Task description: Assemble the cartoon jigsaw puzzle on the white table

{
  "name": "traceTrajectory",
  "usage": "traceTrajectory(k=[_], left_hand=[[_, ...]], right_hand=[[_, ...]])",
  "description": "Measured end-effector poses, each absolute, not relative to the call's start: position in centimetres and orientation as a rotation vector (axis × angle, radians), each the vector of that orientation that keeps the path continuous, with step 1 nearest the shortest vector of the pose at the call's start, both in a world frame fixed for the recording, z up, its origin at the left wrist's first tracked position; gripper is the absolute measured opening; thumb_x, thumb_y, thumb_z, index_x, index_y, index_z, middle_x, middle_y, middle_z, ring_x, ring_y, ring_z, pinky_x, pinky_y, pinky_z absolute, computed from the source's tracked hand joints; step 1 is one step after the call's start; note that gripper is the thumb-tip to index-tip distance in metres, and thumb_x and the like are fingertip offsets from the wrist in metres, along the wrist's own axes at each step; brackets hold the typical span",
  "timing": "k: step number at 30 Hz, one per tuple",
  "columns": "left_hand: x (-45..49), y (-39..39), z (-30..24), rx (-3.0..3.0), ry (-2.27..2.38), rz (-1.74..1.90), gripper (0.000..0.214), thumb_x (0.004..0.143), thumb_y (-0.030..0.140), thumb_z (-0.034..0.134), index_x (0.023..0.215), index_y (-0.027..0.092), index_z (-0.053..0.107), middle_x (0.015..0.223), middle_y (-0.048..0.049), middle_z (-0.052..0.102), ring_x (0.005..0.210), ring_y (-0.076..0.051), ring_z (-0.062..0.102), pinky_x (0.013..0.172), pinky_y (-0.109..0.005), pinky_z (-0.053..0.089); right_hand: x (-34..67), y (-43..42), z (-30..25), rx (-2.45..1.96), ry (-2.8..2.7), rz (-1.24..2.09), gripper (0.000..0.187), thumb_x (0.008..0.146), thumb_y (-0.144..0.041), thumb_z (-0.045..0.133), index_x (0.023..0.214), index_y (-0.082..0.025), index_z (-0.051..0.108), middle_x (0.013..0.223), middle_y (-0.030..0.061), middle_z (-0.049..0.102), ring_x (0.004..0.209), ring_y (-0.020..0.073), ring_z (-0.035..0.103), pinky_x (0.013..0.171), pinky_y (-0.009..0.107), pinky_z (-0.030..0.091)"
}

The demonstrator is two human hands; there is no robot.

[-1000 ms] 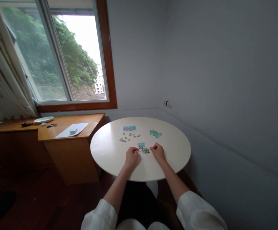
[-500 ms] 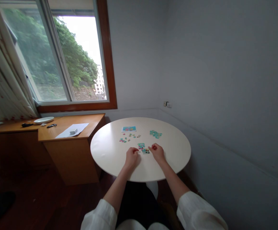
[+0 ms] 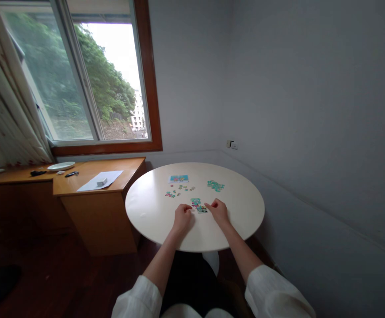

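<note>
A small patch of joined puzzle pieces (image 3: 199,205) lies on the round white table (image 3: 152,207) between my hands. My left hand (image 3: 181,216) rests curled on the table just left of the patch, fingertips pinched near its edge. My right hand (image 3: 217,210) sits just right of it, fingers curled, fingertips touching the patch's right side. Whether either hand holds a piece is too small to make out. Loose pieces (image 3: 178,191) lie farther back, a teal heap of pieces (image 3: 215,185) at the back right, and a picture card (image 3: 178,178) behind them.
A wooden desk (image 3: 93,194) stands left of the table with a paper sheet (image 3: 99,180), a white plate (image 3: 60,166) and small dark items. A window is behind it. Grey walls close off the right side, with a socket (image 3: 232,144) low down.
My right hand has crept slightly left toward the joined pieces. My left hand has stayed almost still.
</note>
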State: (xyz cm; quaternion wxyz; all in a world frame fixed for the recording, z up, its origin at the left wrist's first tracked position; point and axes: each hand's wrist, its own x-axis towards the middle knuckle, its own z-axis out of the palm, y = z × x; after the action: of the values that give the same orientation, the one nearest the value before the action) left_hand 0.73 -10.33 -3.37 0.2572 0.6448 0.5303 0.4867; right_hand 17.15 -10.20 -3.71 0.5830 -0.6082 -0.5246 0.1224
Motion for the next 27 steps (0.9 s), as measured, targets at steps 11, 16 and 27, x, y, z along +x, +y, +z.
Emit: traceTrajectory(k=[11,16,27], left_hand=[[0.67,-10.57,-3.1,1.742,1.431,1.321,0.025,0.065,0.001,0.042,0.071,0.012,0.064,0.08,-0.0084,0.062,0.077,-0.016,0.056,0.076,-0.028,0.043],[0.75,-10.68,-3.0,1.722,1.439,1.338,0.025,0.065,0.001,0.042,0.069,0.013,0.064,0.079,-0.0072,0.062,0.076,-0.015,0.056,0.076,-0.028,0.043],[0.86,-10.05,-3.27,1.688,1.489,1.317,0.025,0.067,0.002,0.043,0.073,0.012,0.064,0.08,-0.008,0.065,0.078,-0.015,0.058,0.076,-0.027,0.043]], right_hand=[[17.16,-9.77,-4.19,-1.426,-1.162,0.285,0.05,0.054,-0.065,0.056,0.044,-0.021,0.033,0.042,-0.0057,0.035,0.043,0.0086,0.031,0.044,0.024,0.027],[17.08,-9.76,-4.23,-1.429,-1.181,0.259,0.049,0.057,-0.063,0.055,0.045,-0.021,0.032,0.042,-0.0061,0.034,0.044,0.0084,0.029,0.044,0.024,0.027],[17.17,-9.72,-4.24,-1.333,-1.206,0.328,0.042,0.063,-0.054,0.054,0.048,-0.021,0.031,0.045,-0.0068,0.031,0.045,0.0088,0.03,0.047,0.023,0.026]])
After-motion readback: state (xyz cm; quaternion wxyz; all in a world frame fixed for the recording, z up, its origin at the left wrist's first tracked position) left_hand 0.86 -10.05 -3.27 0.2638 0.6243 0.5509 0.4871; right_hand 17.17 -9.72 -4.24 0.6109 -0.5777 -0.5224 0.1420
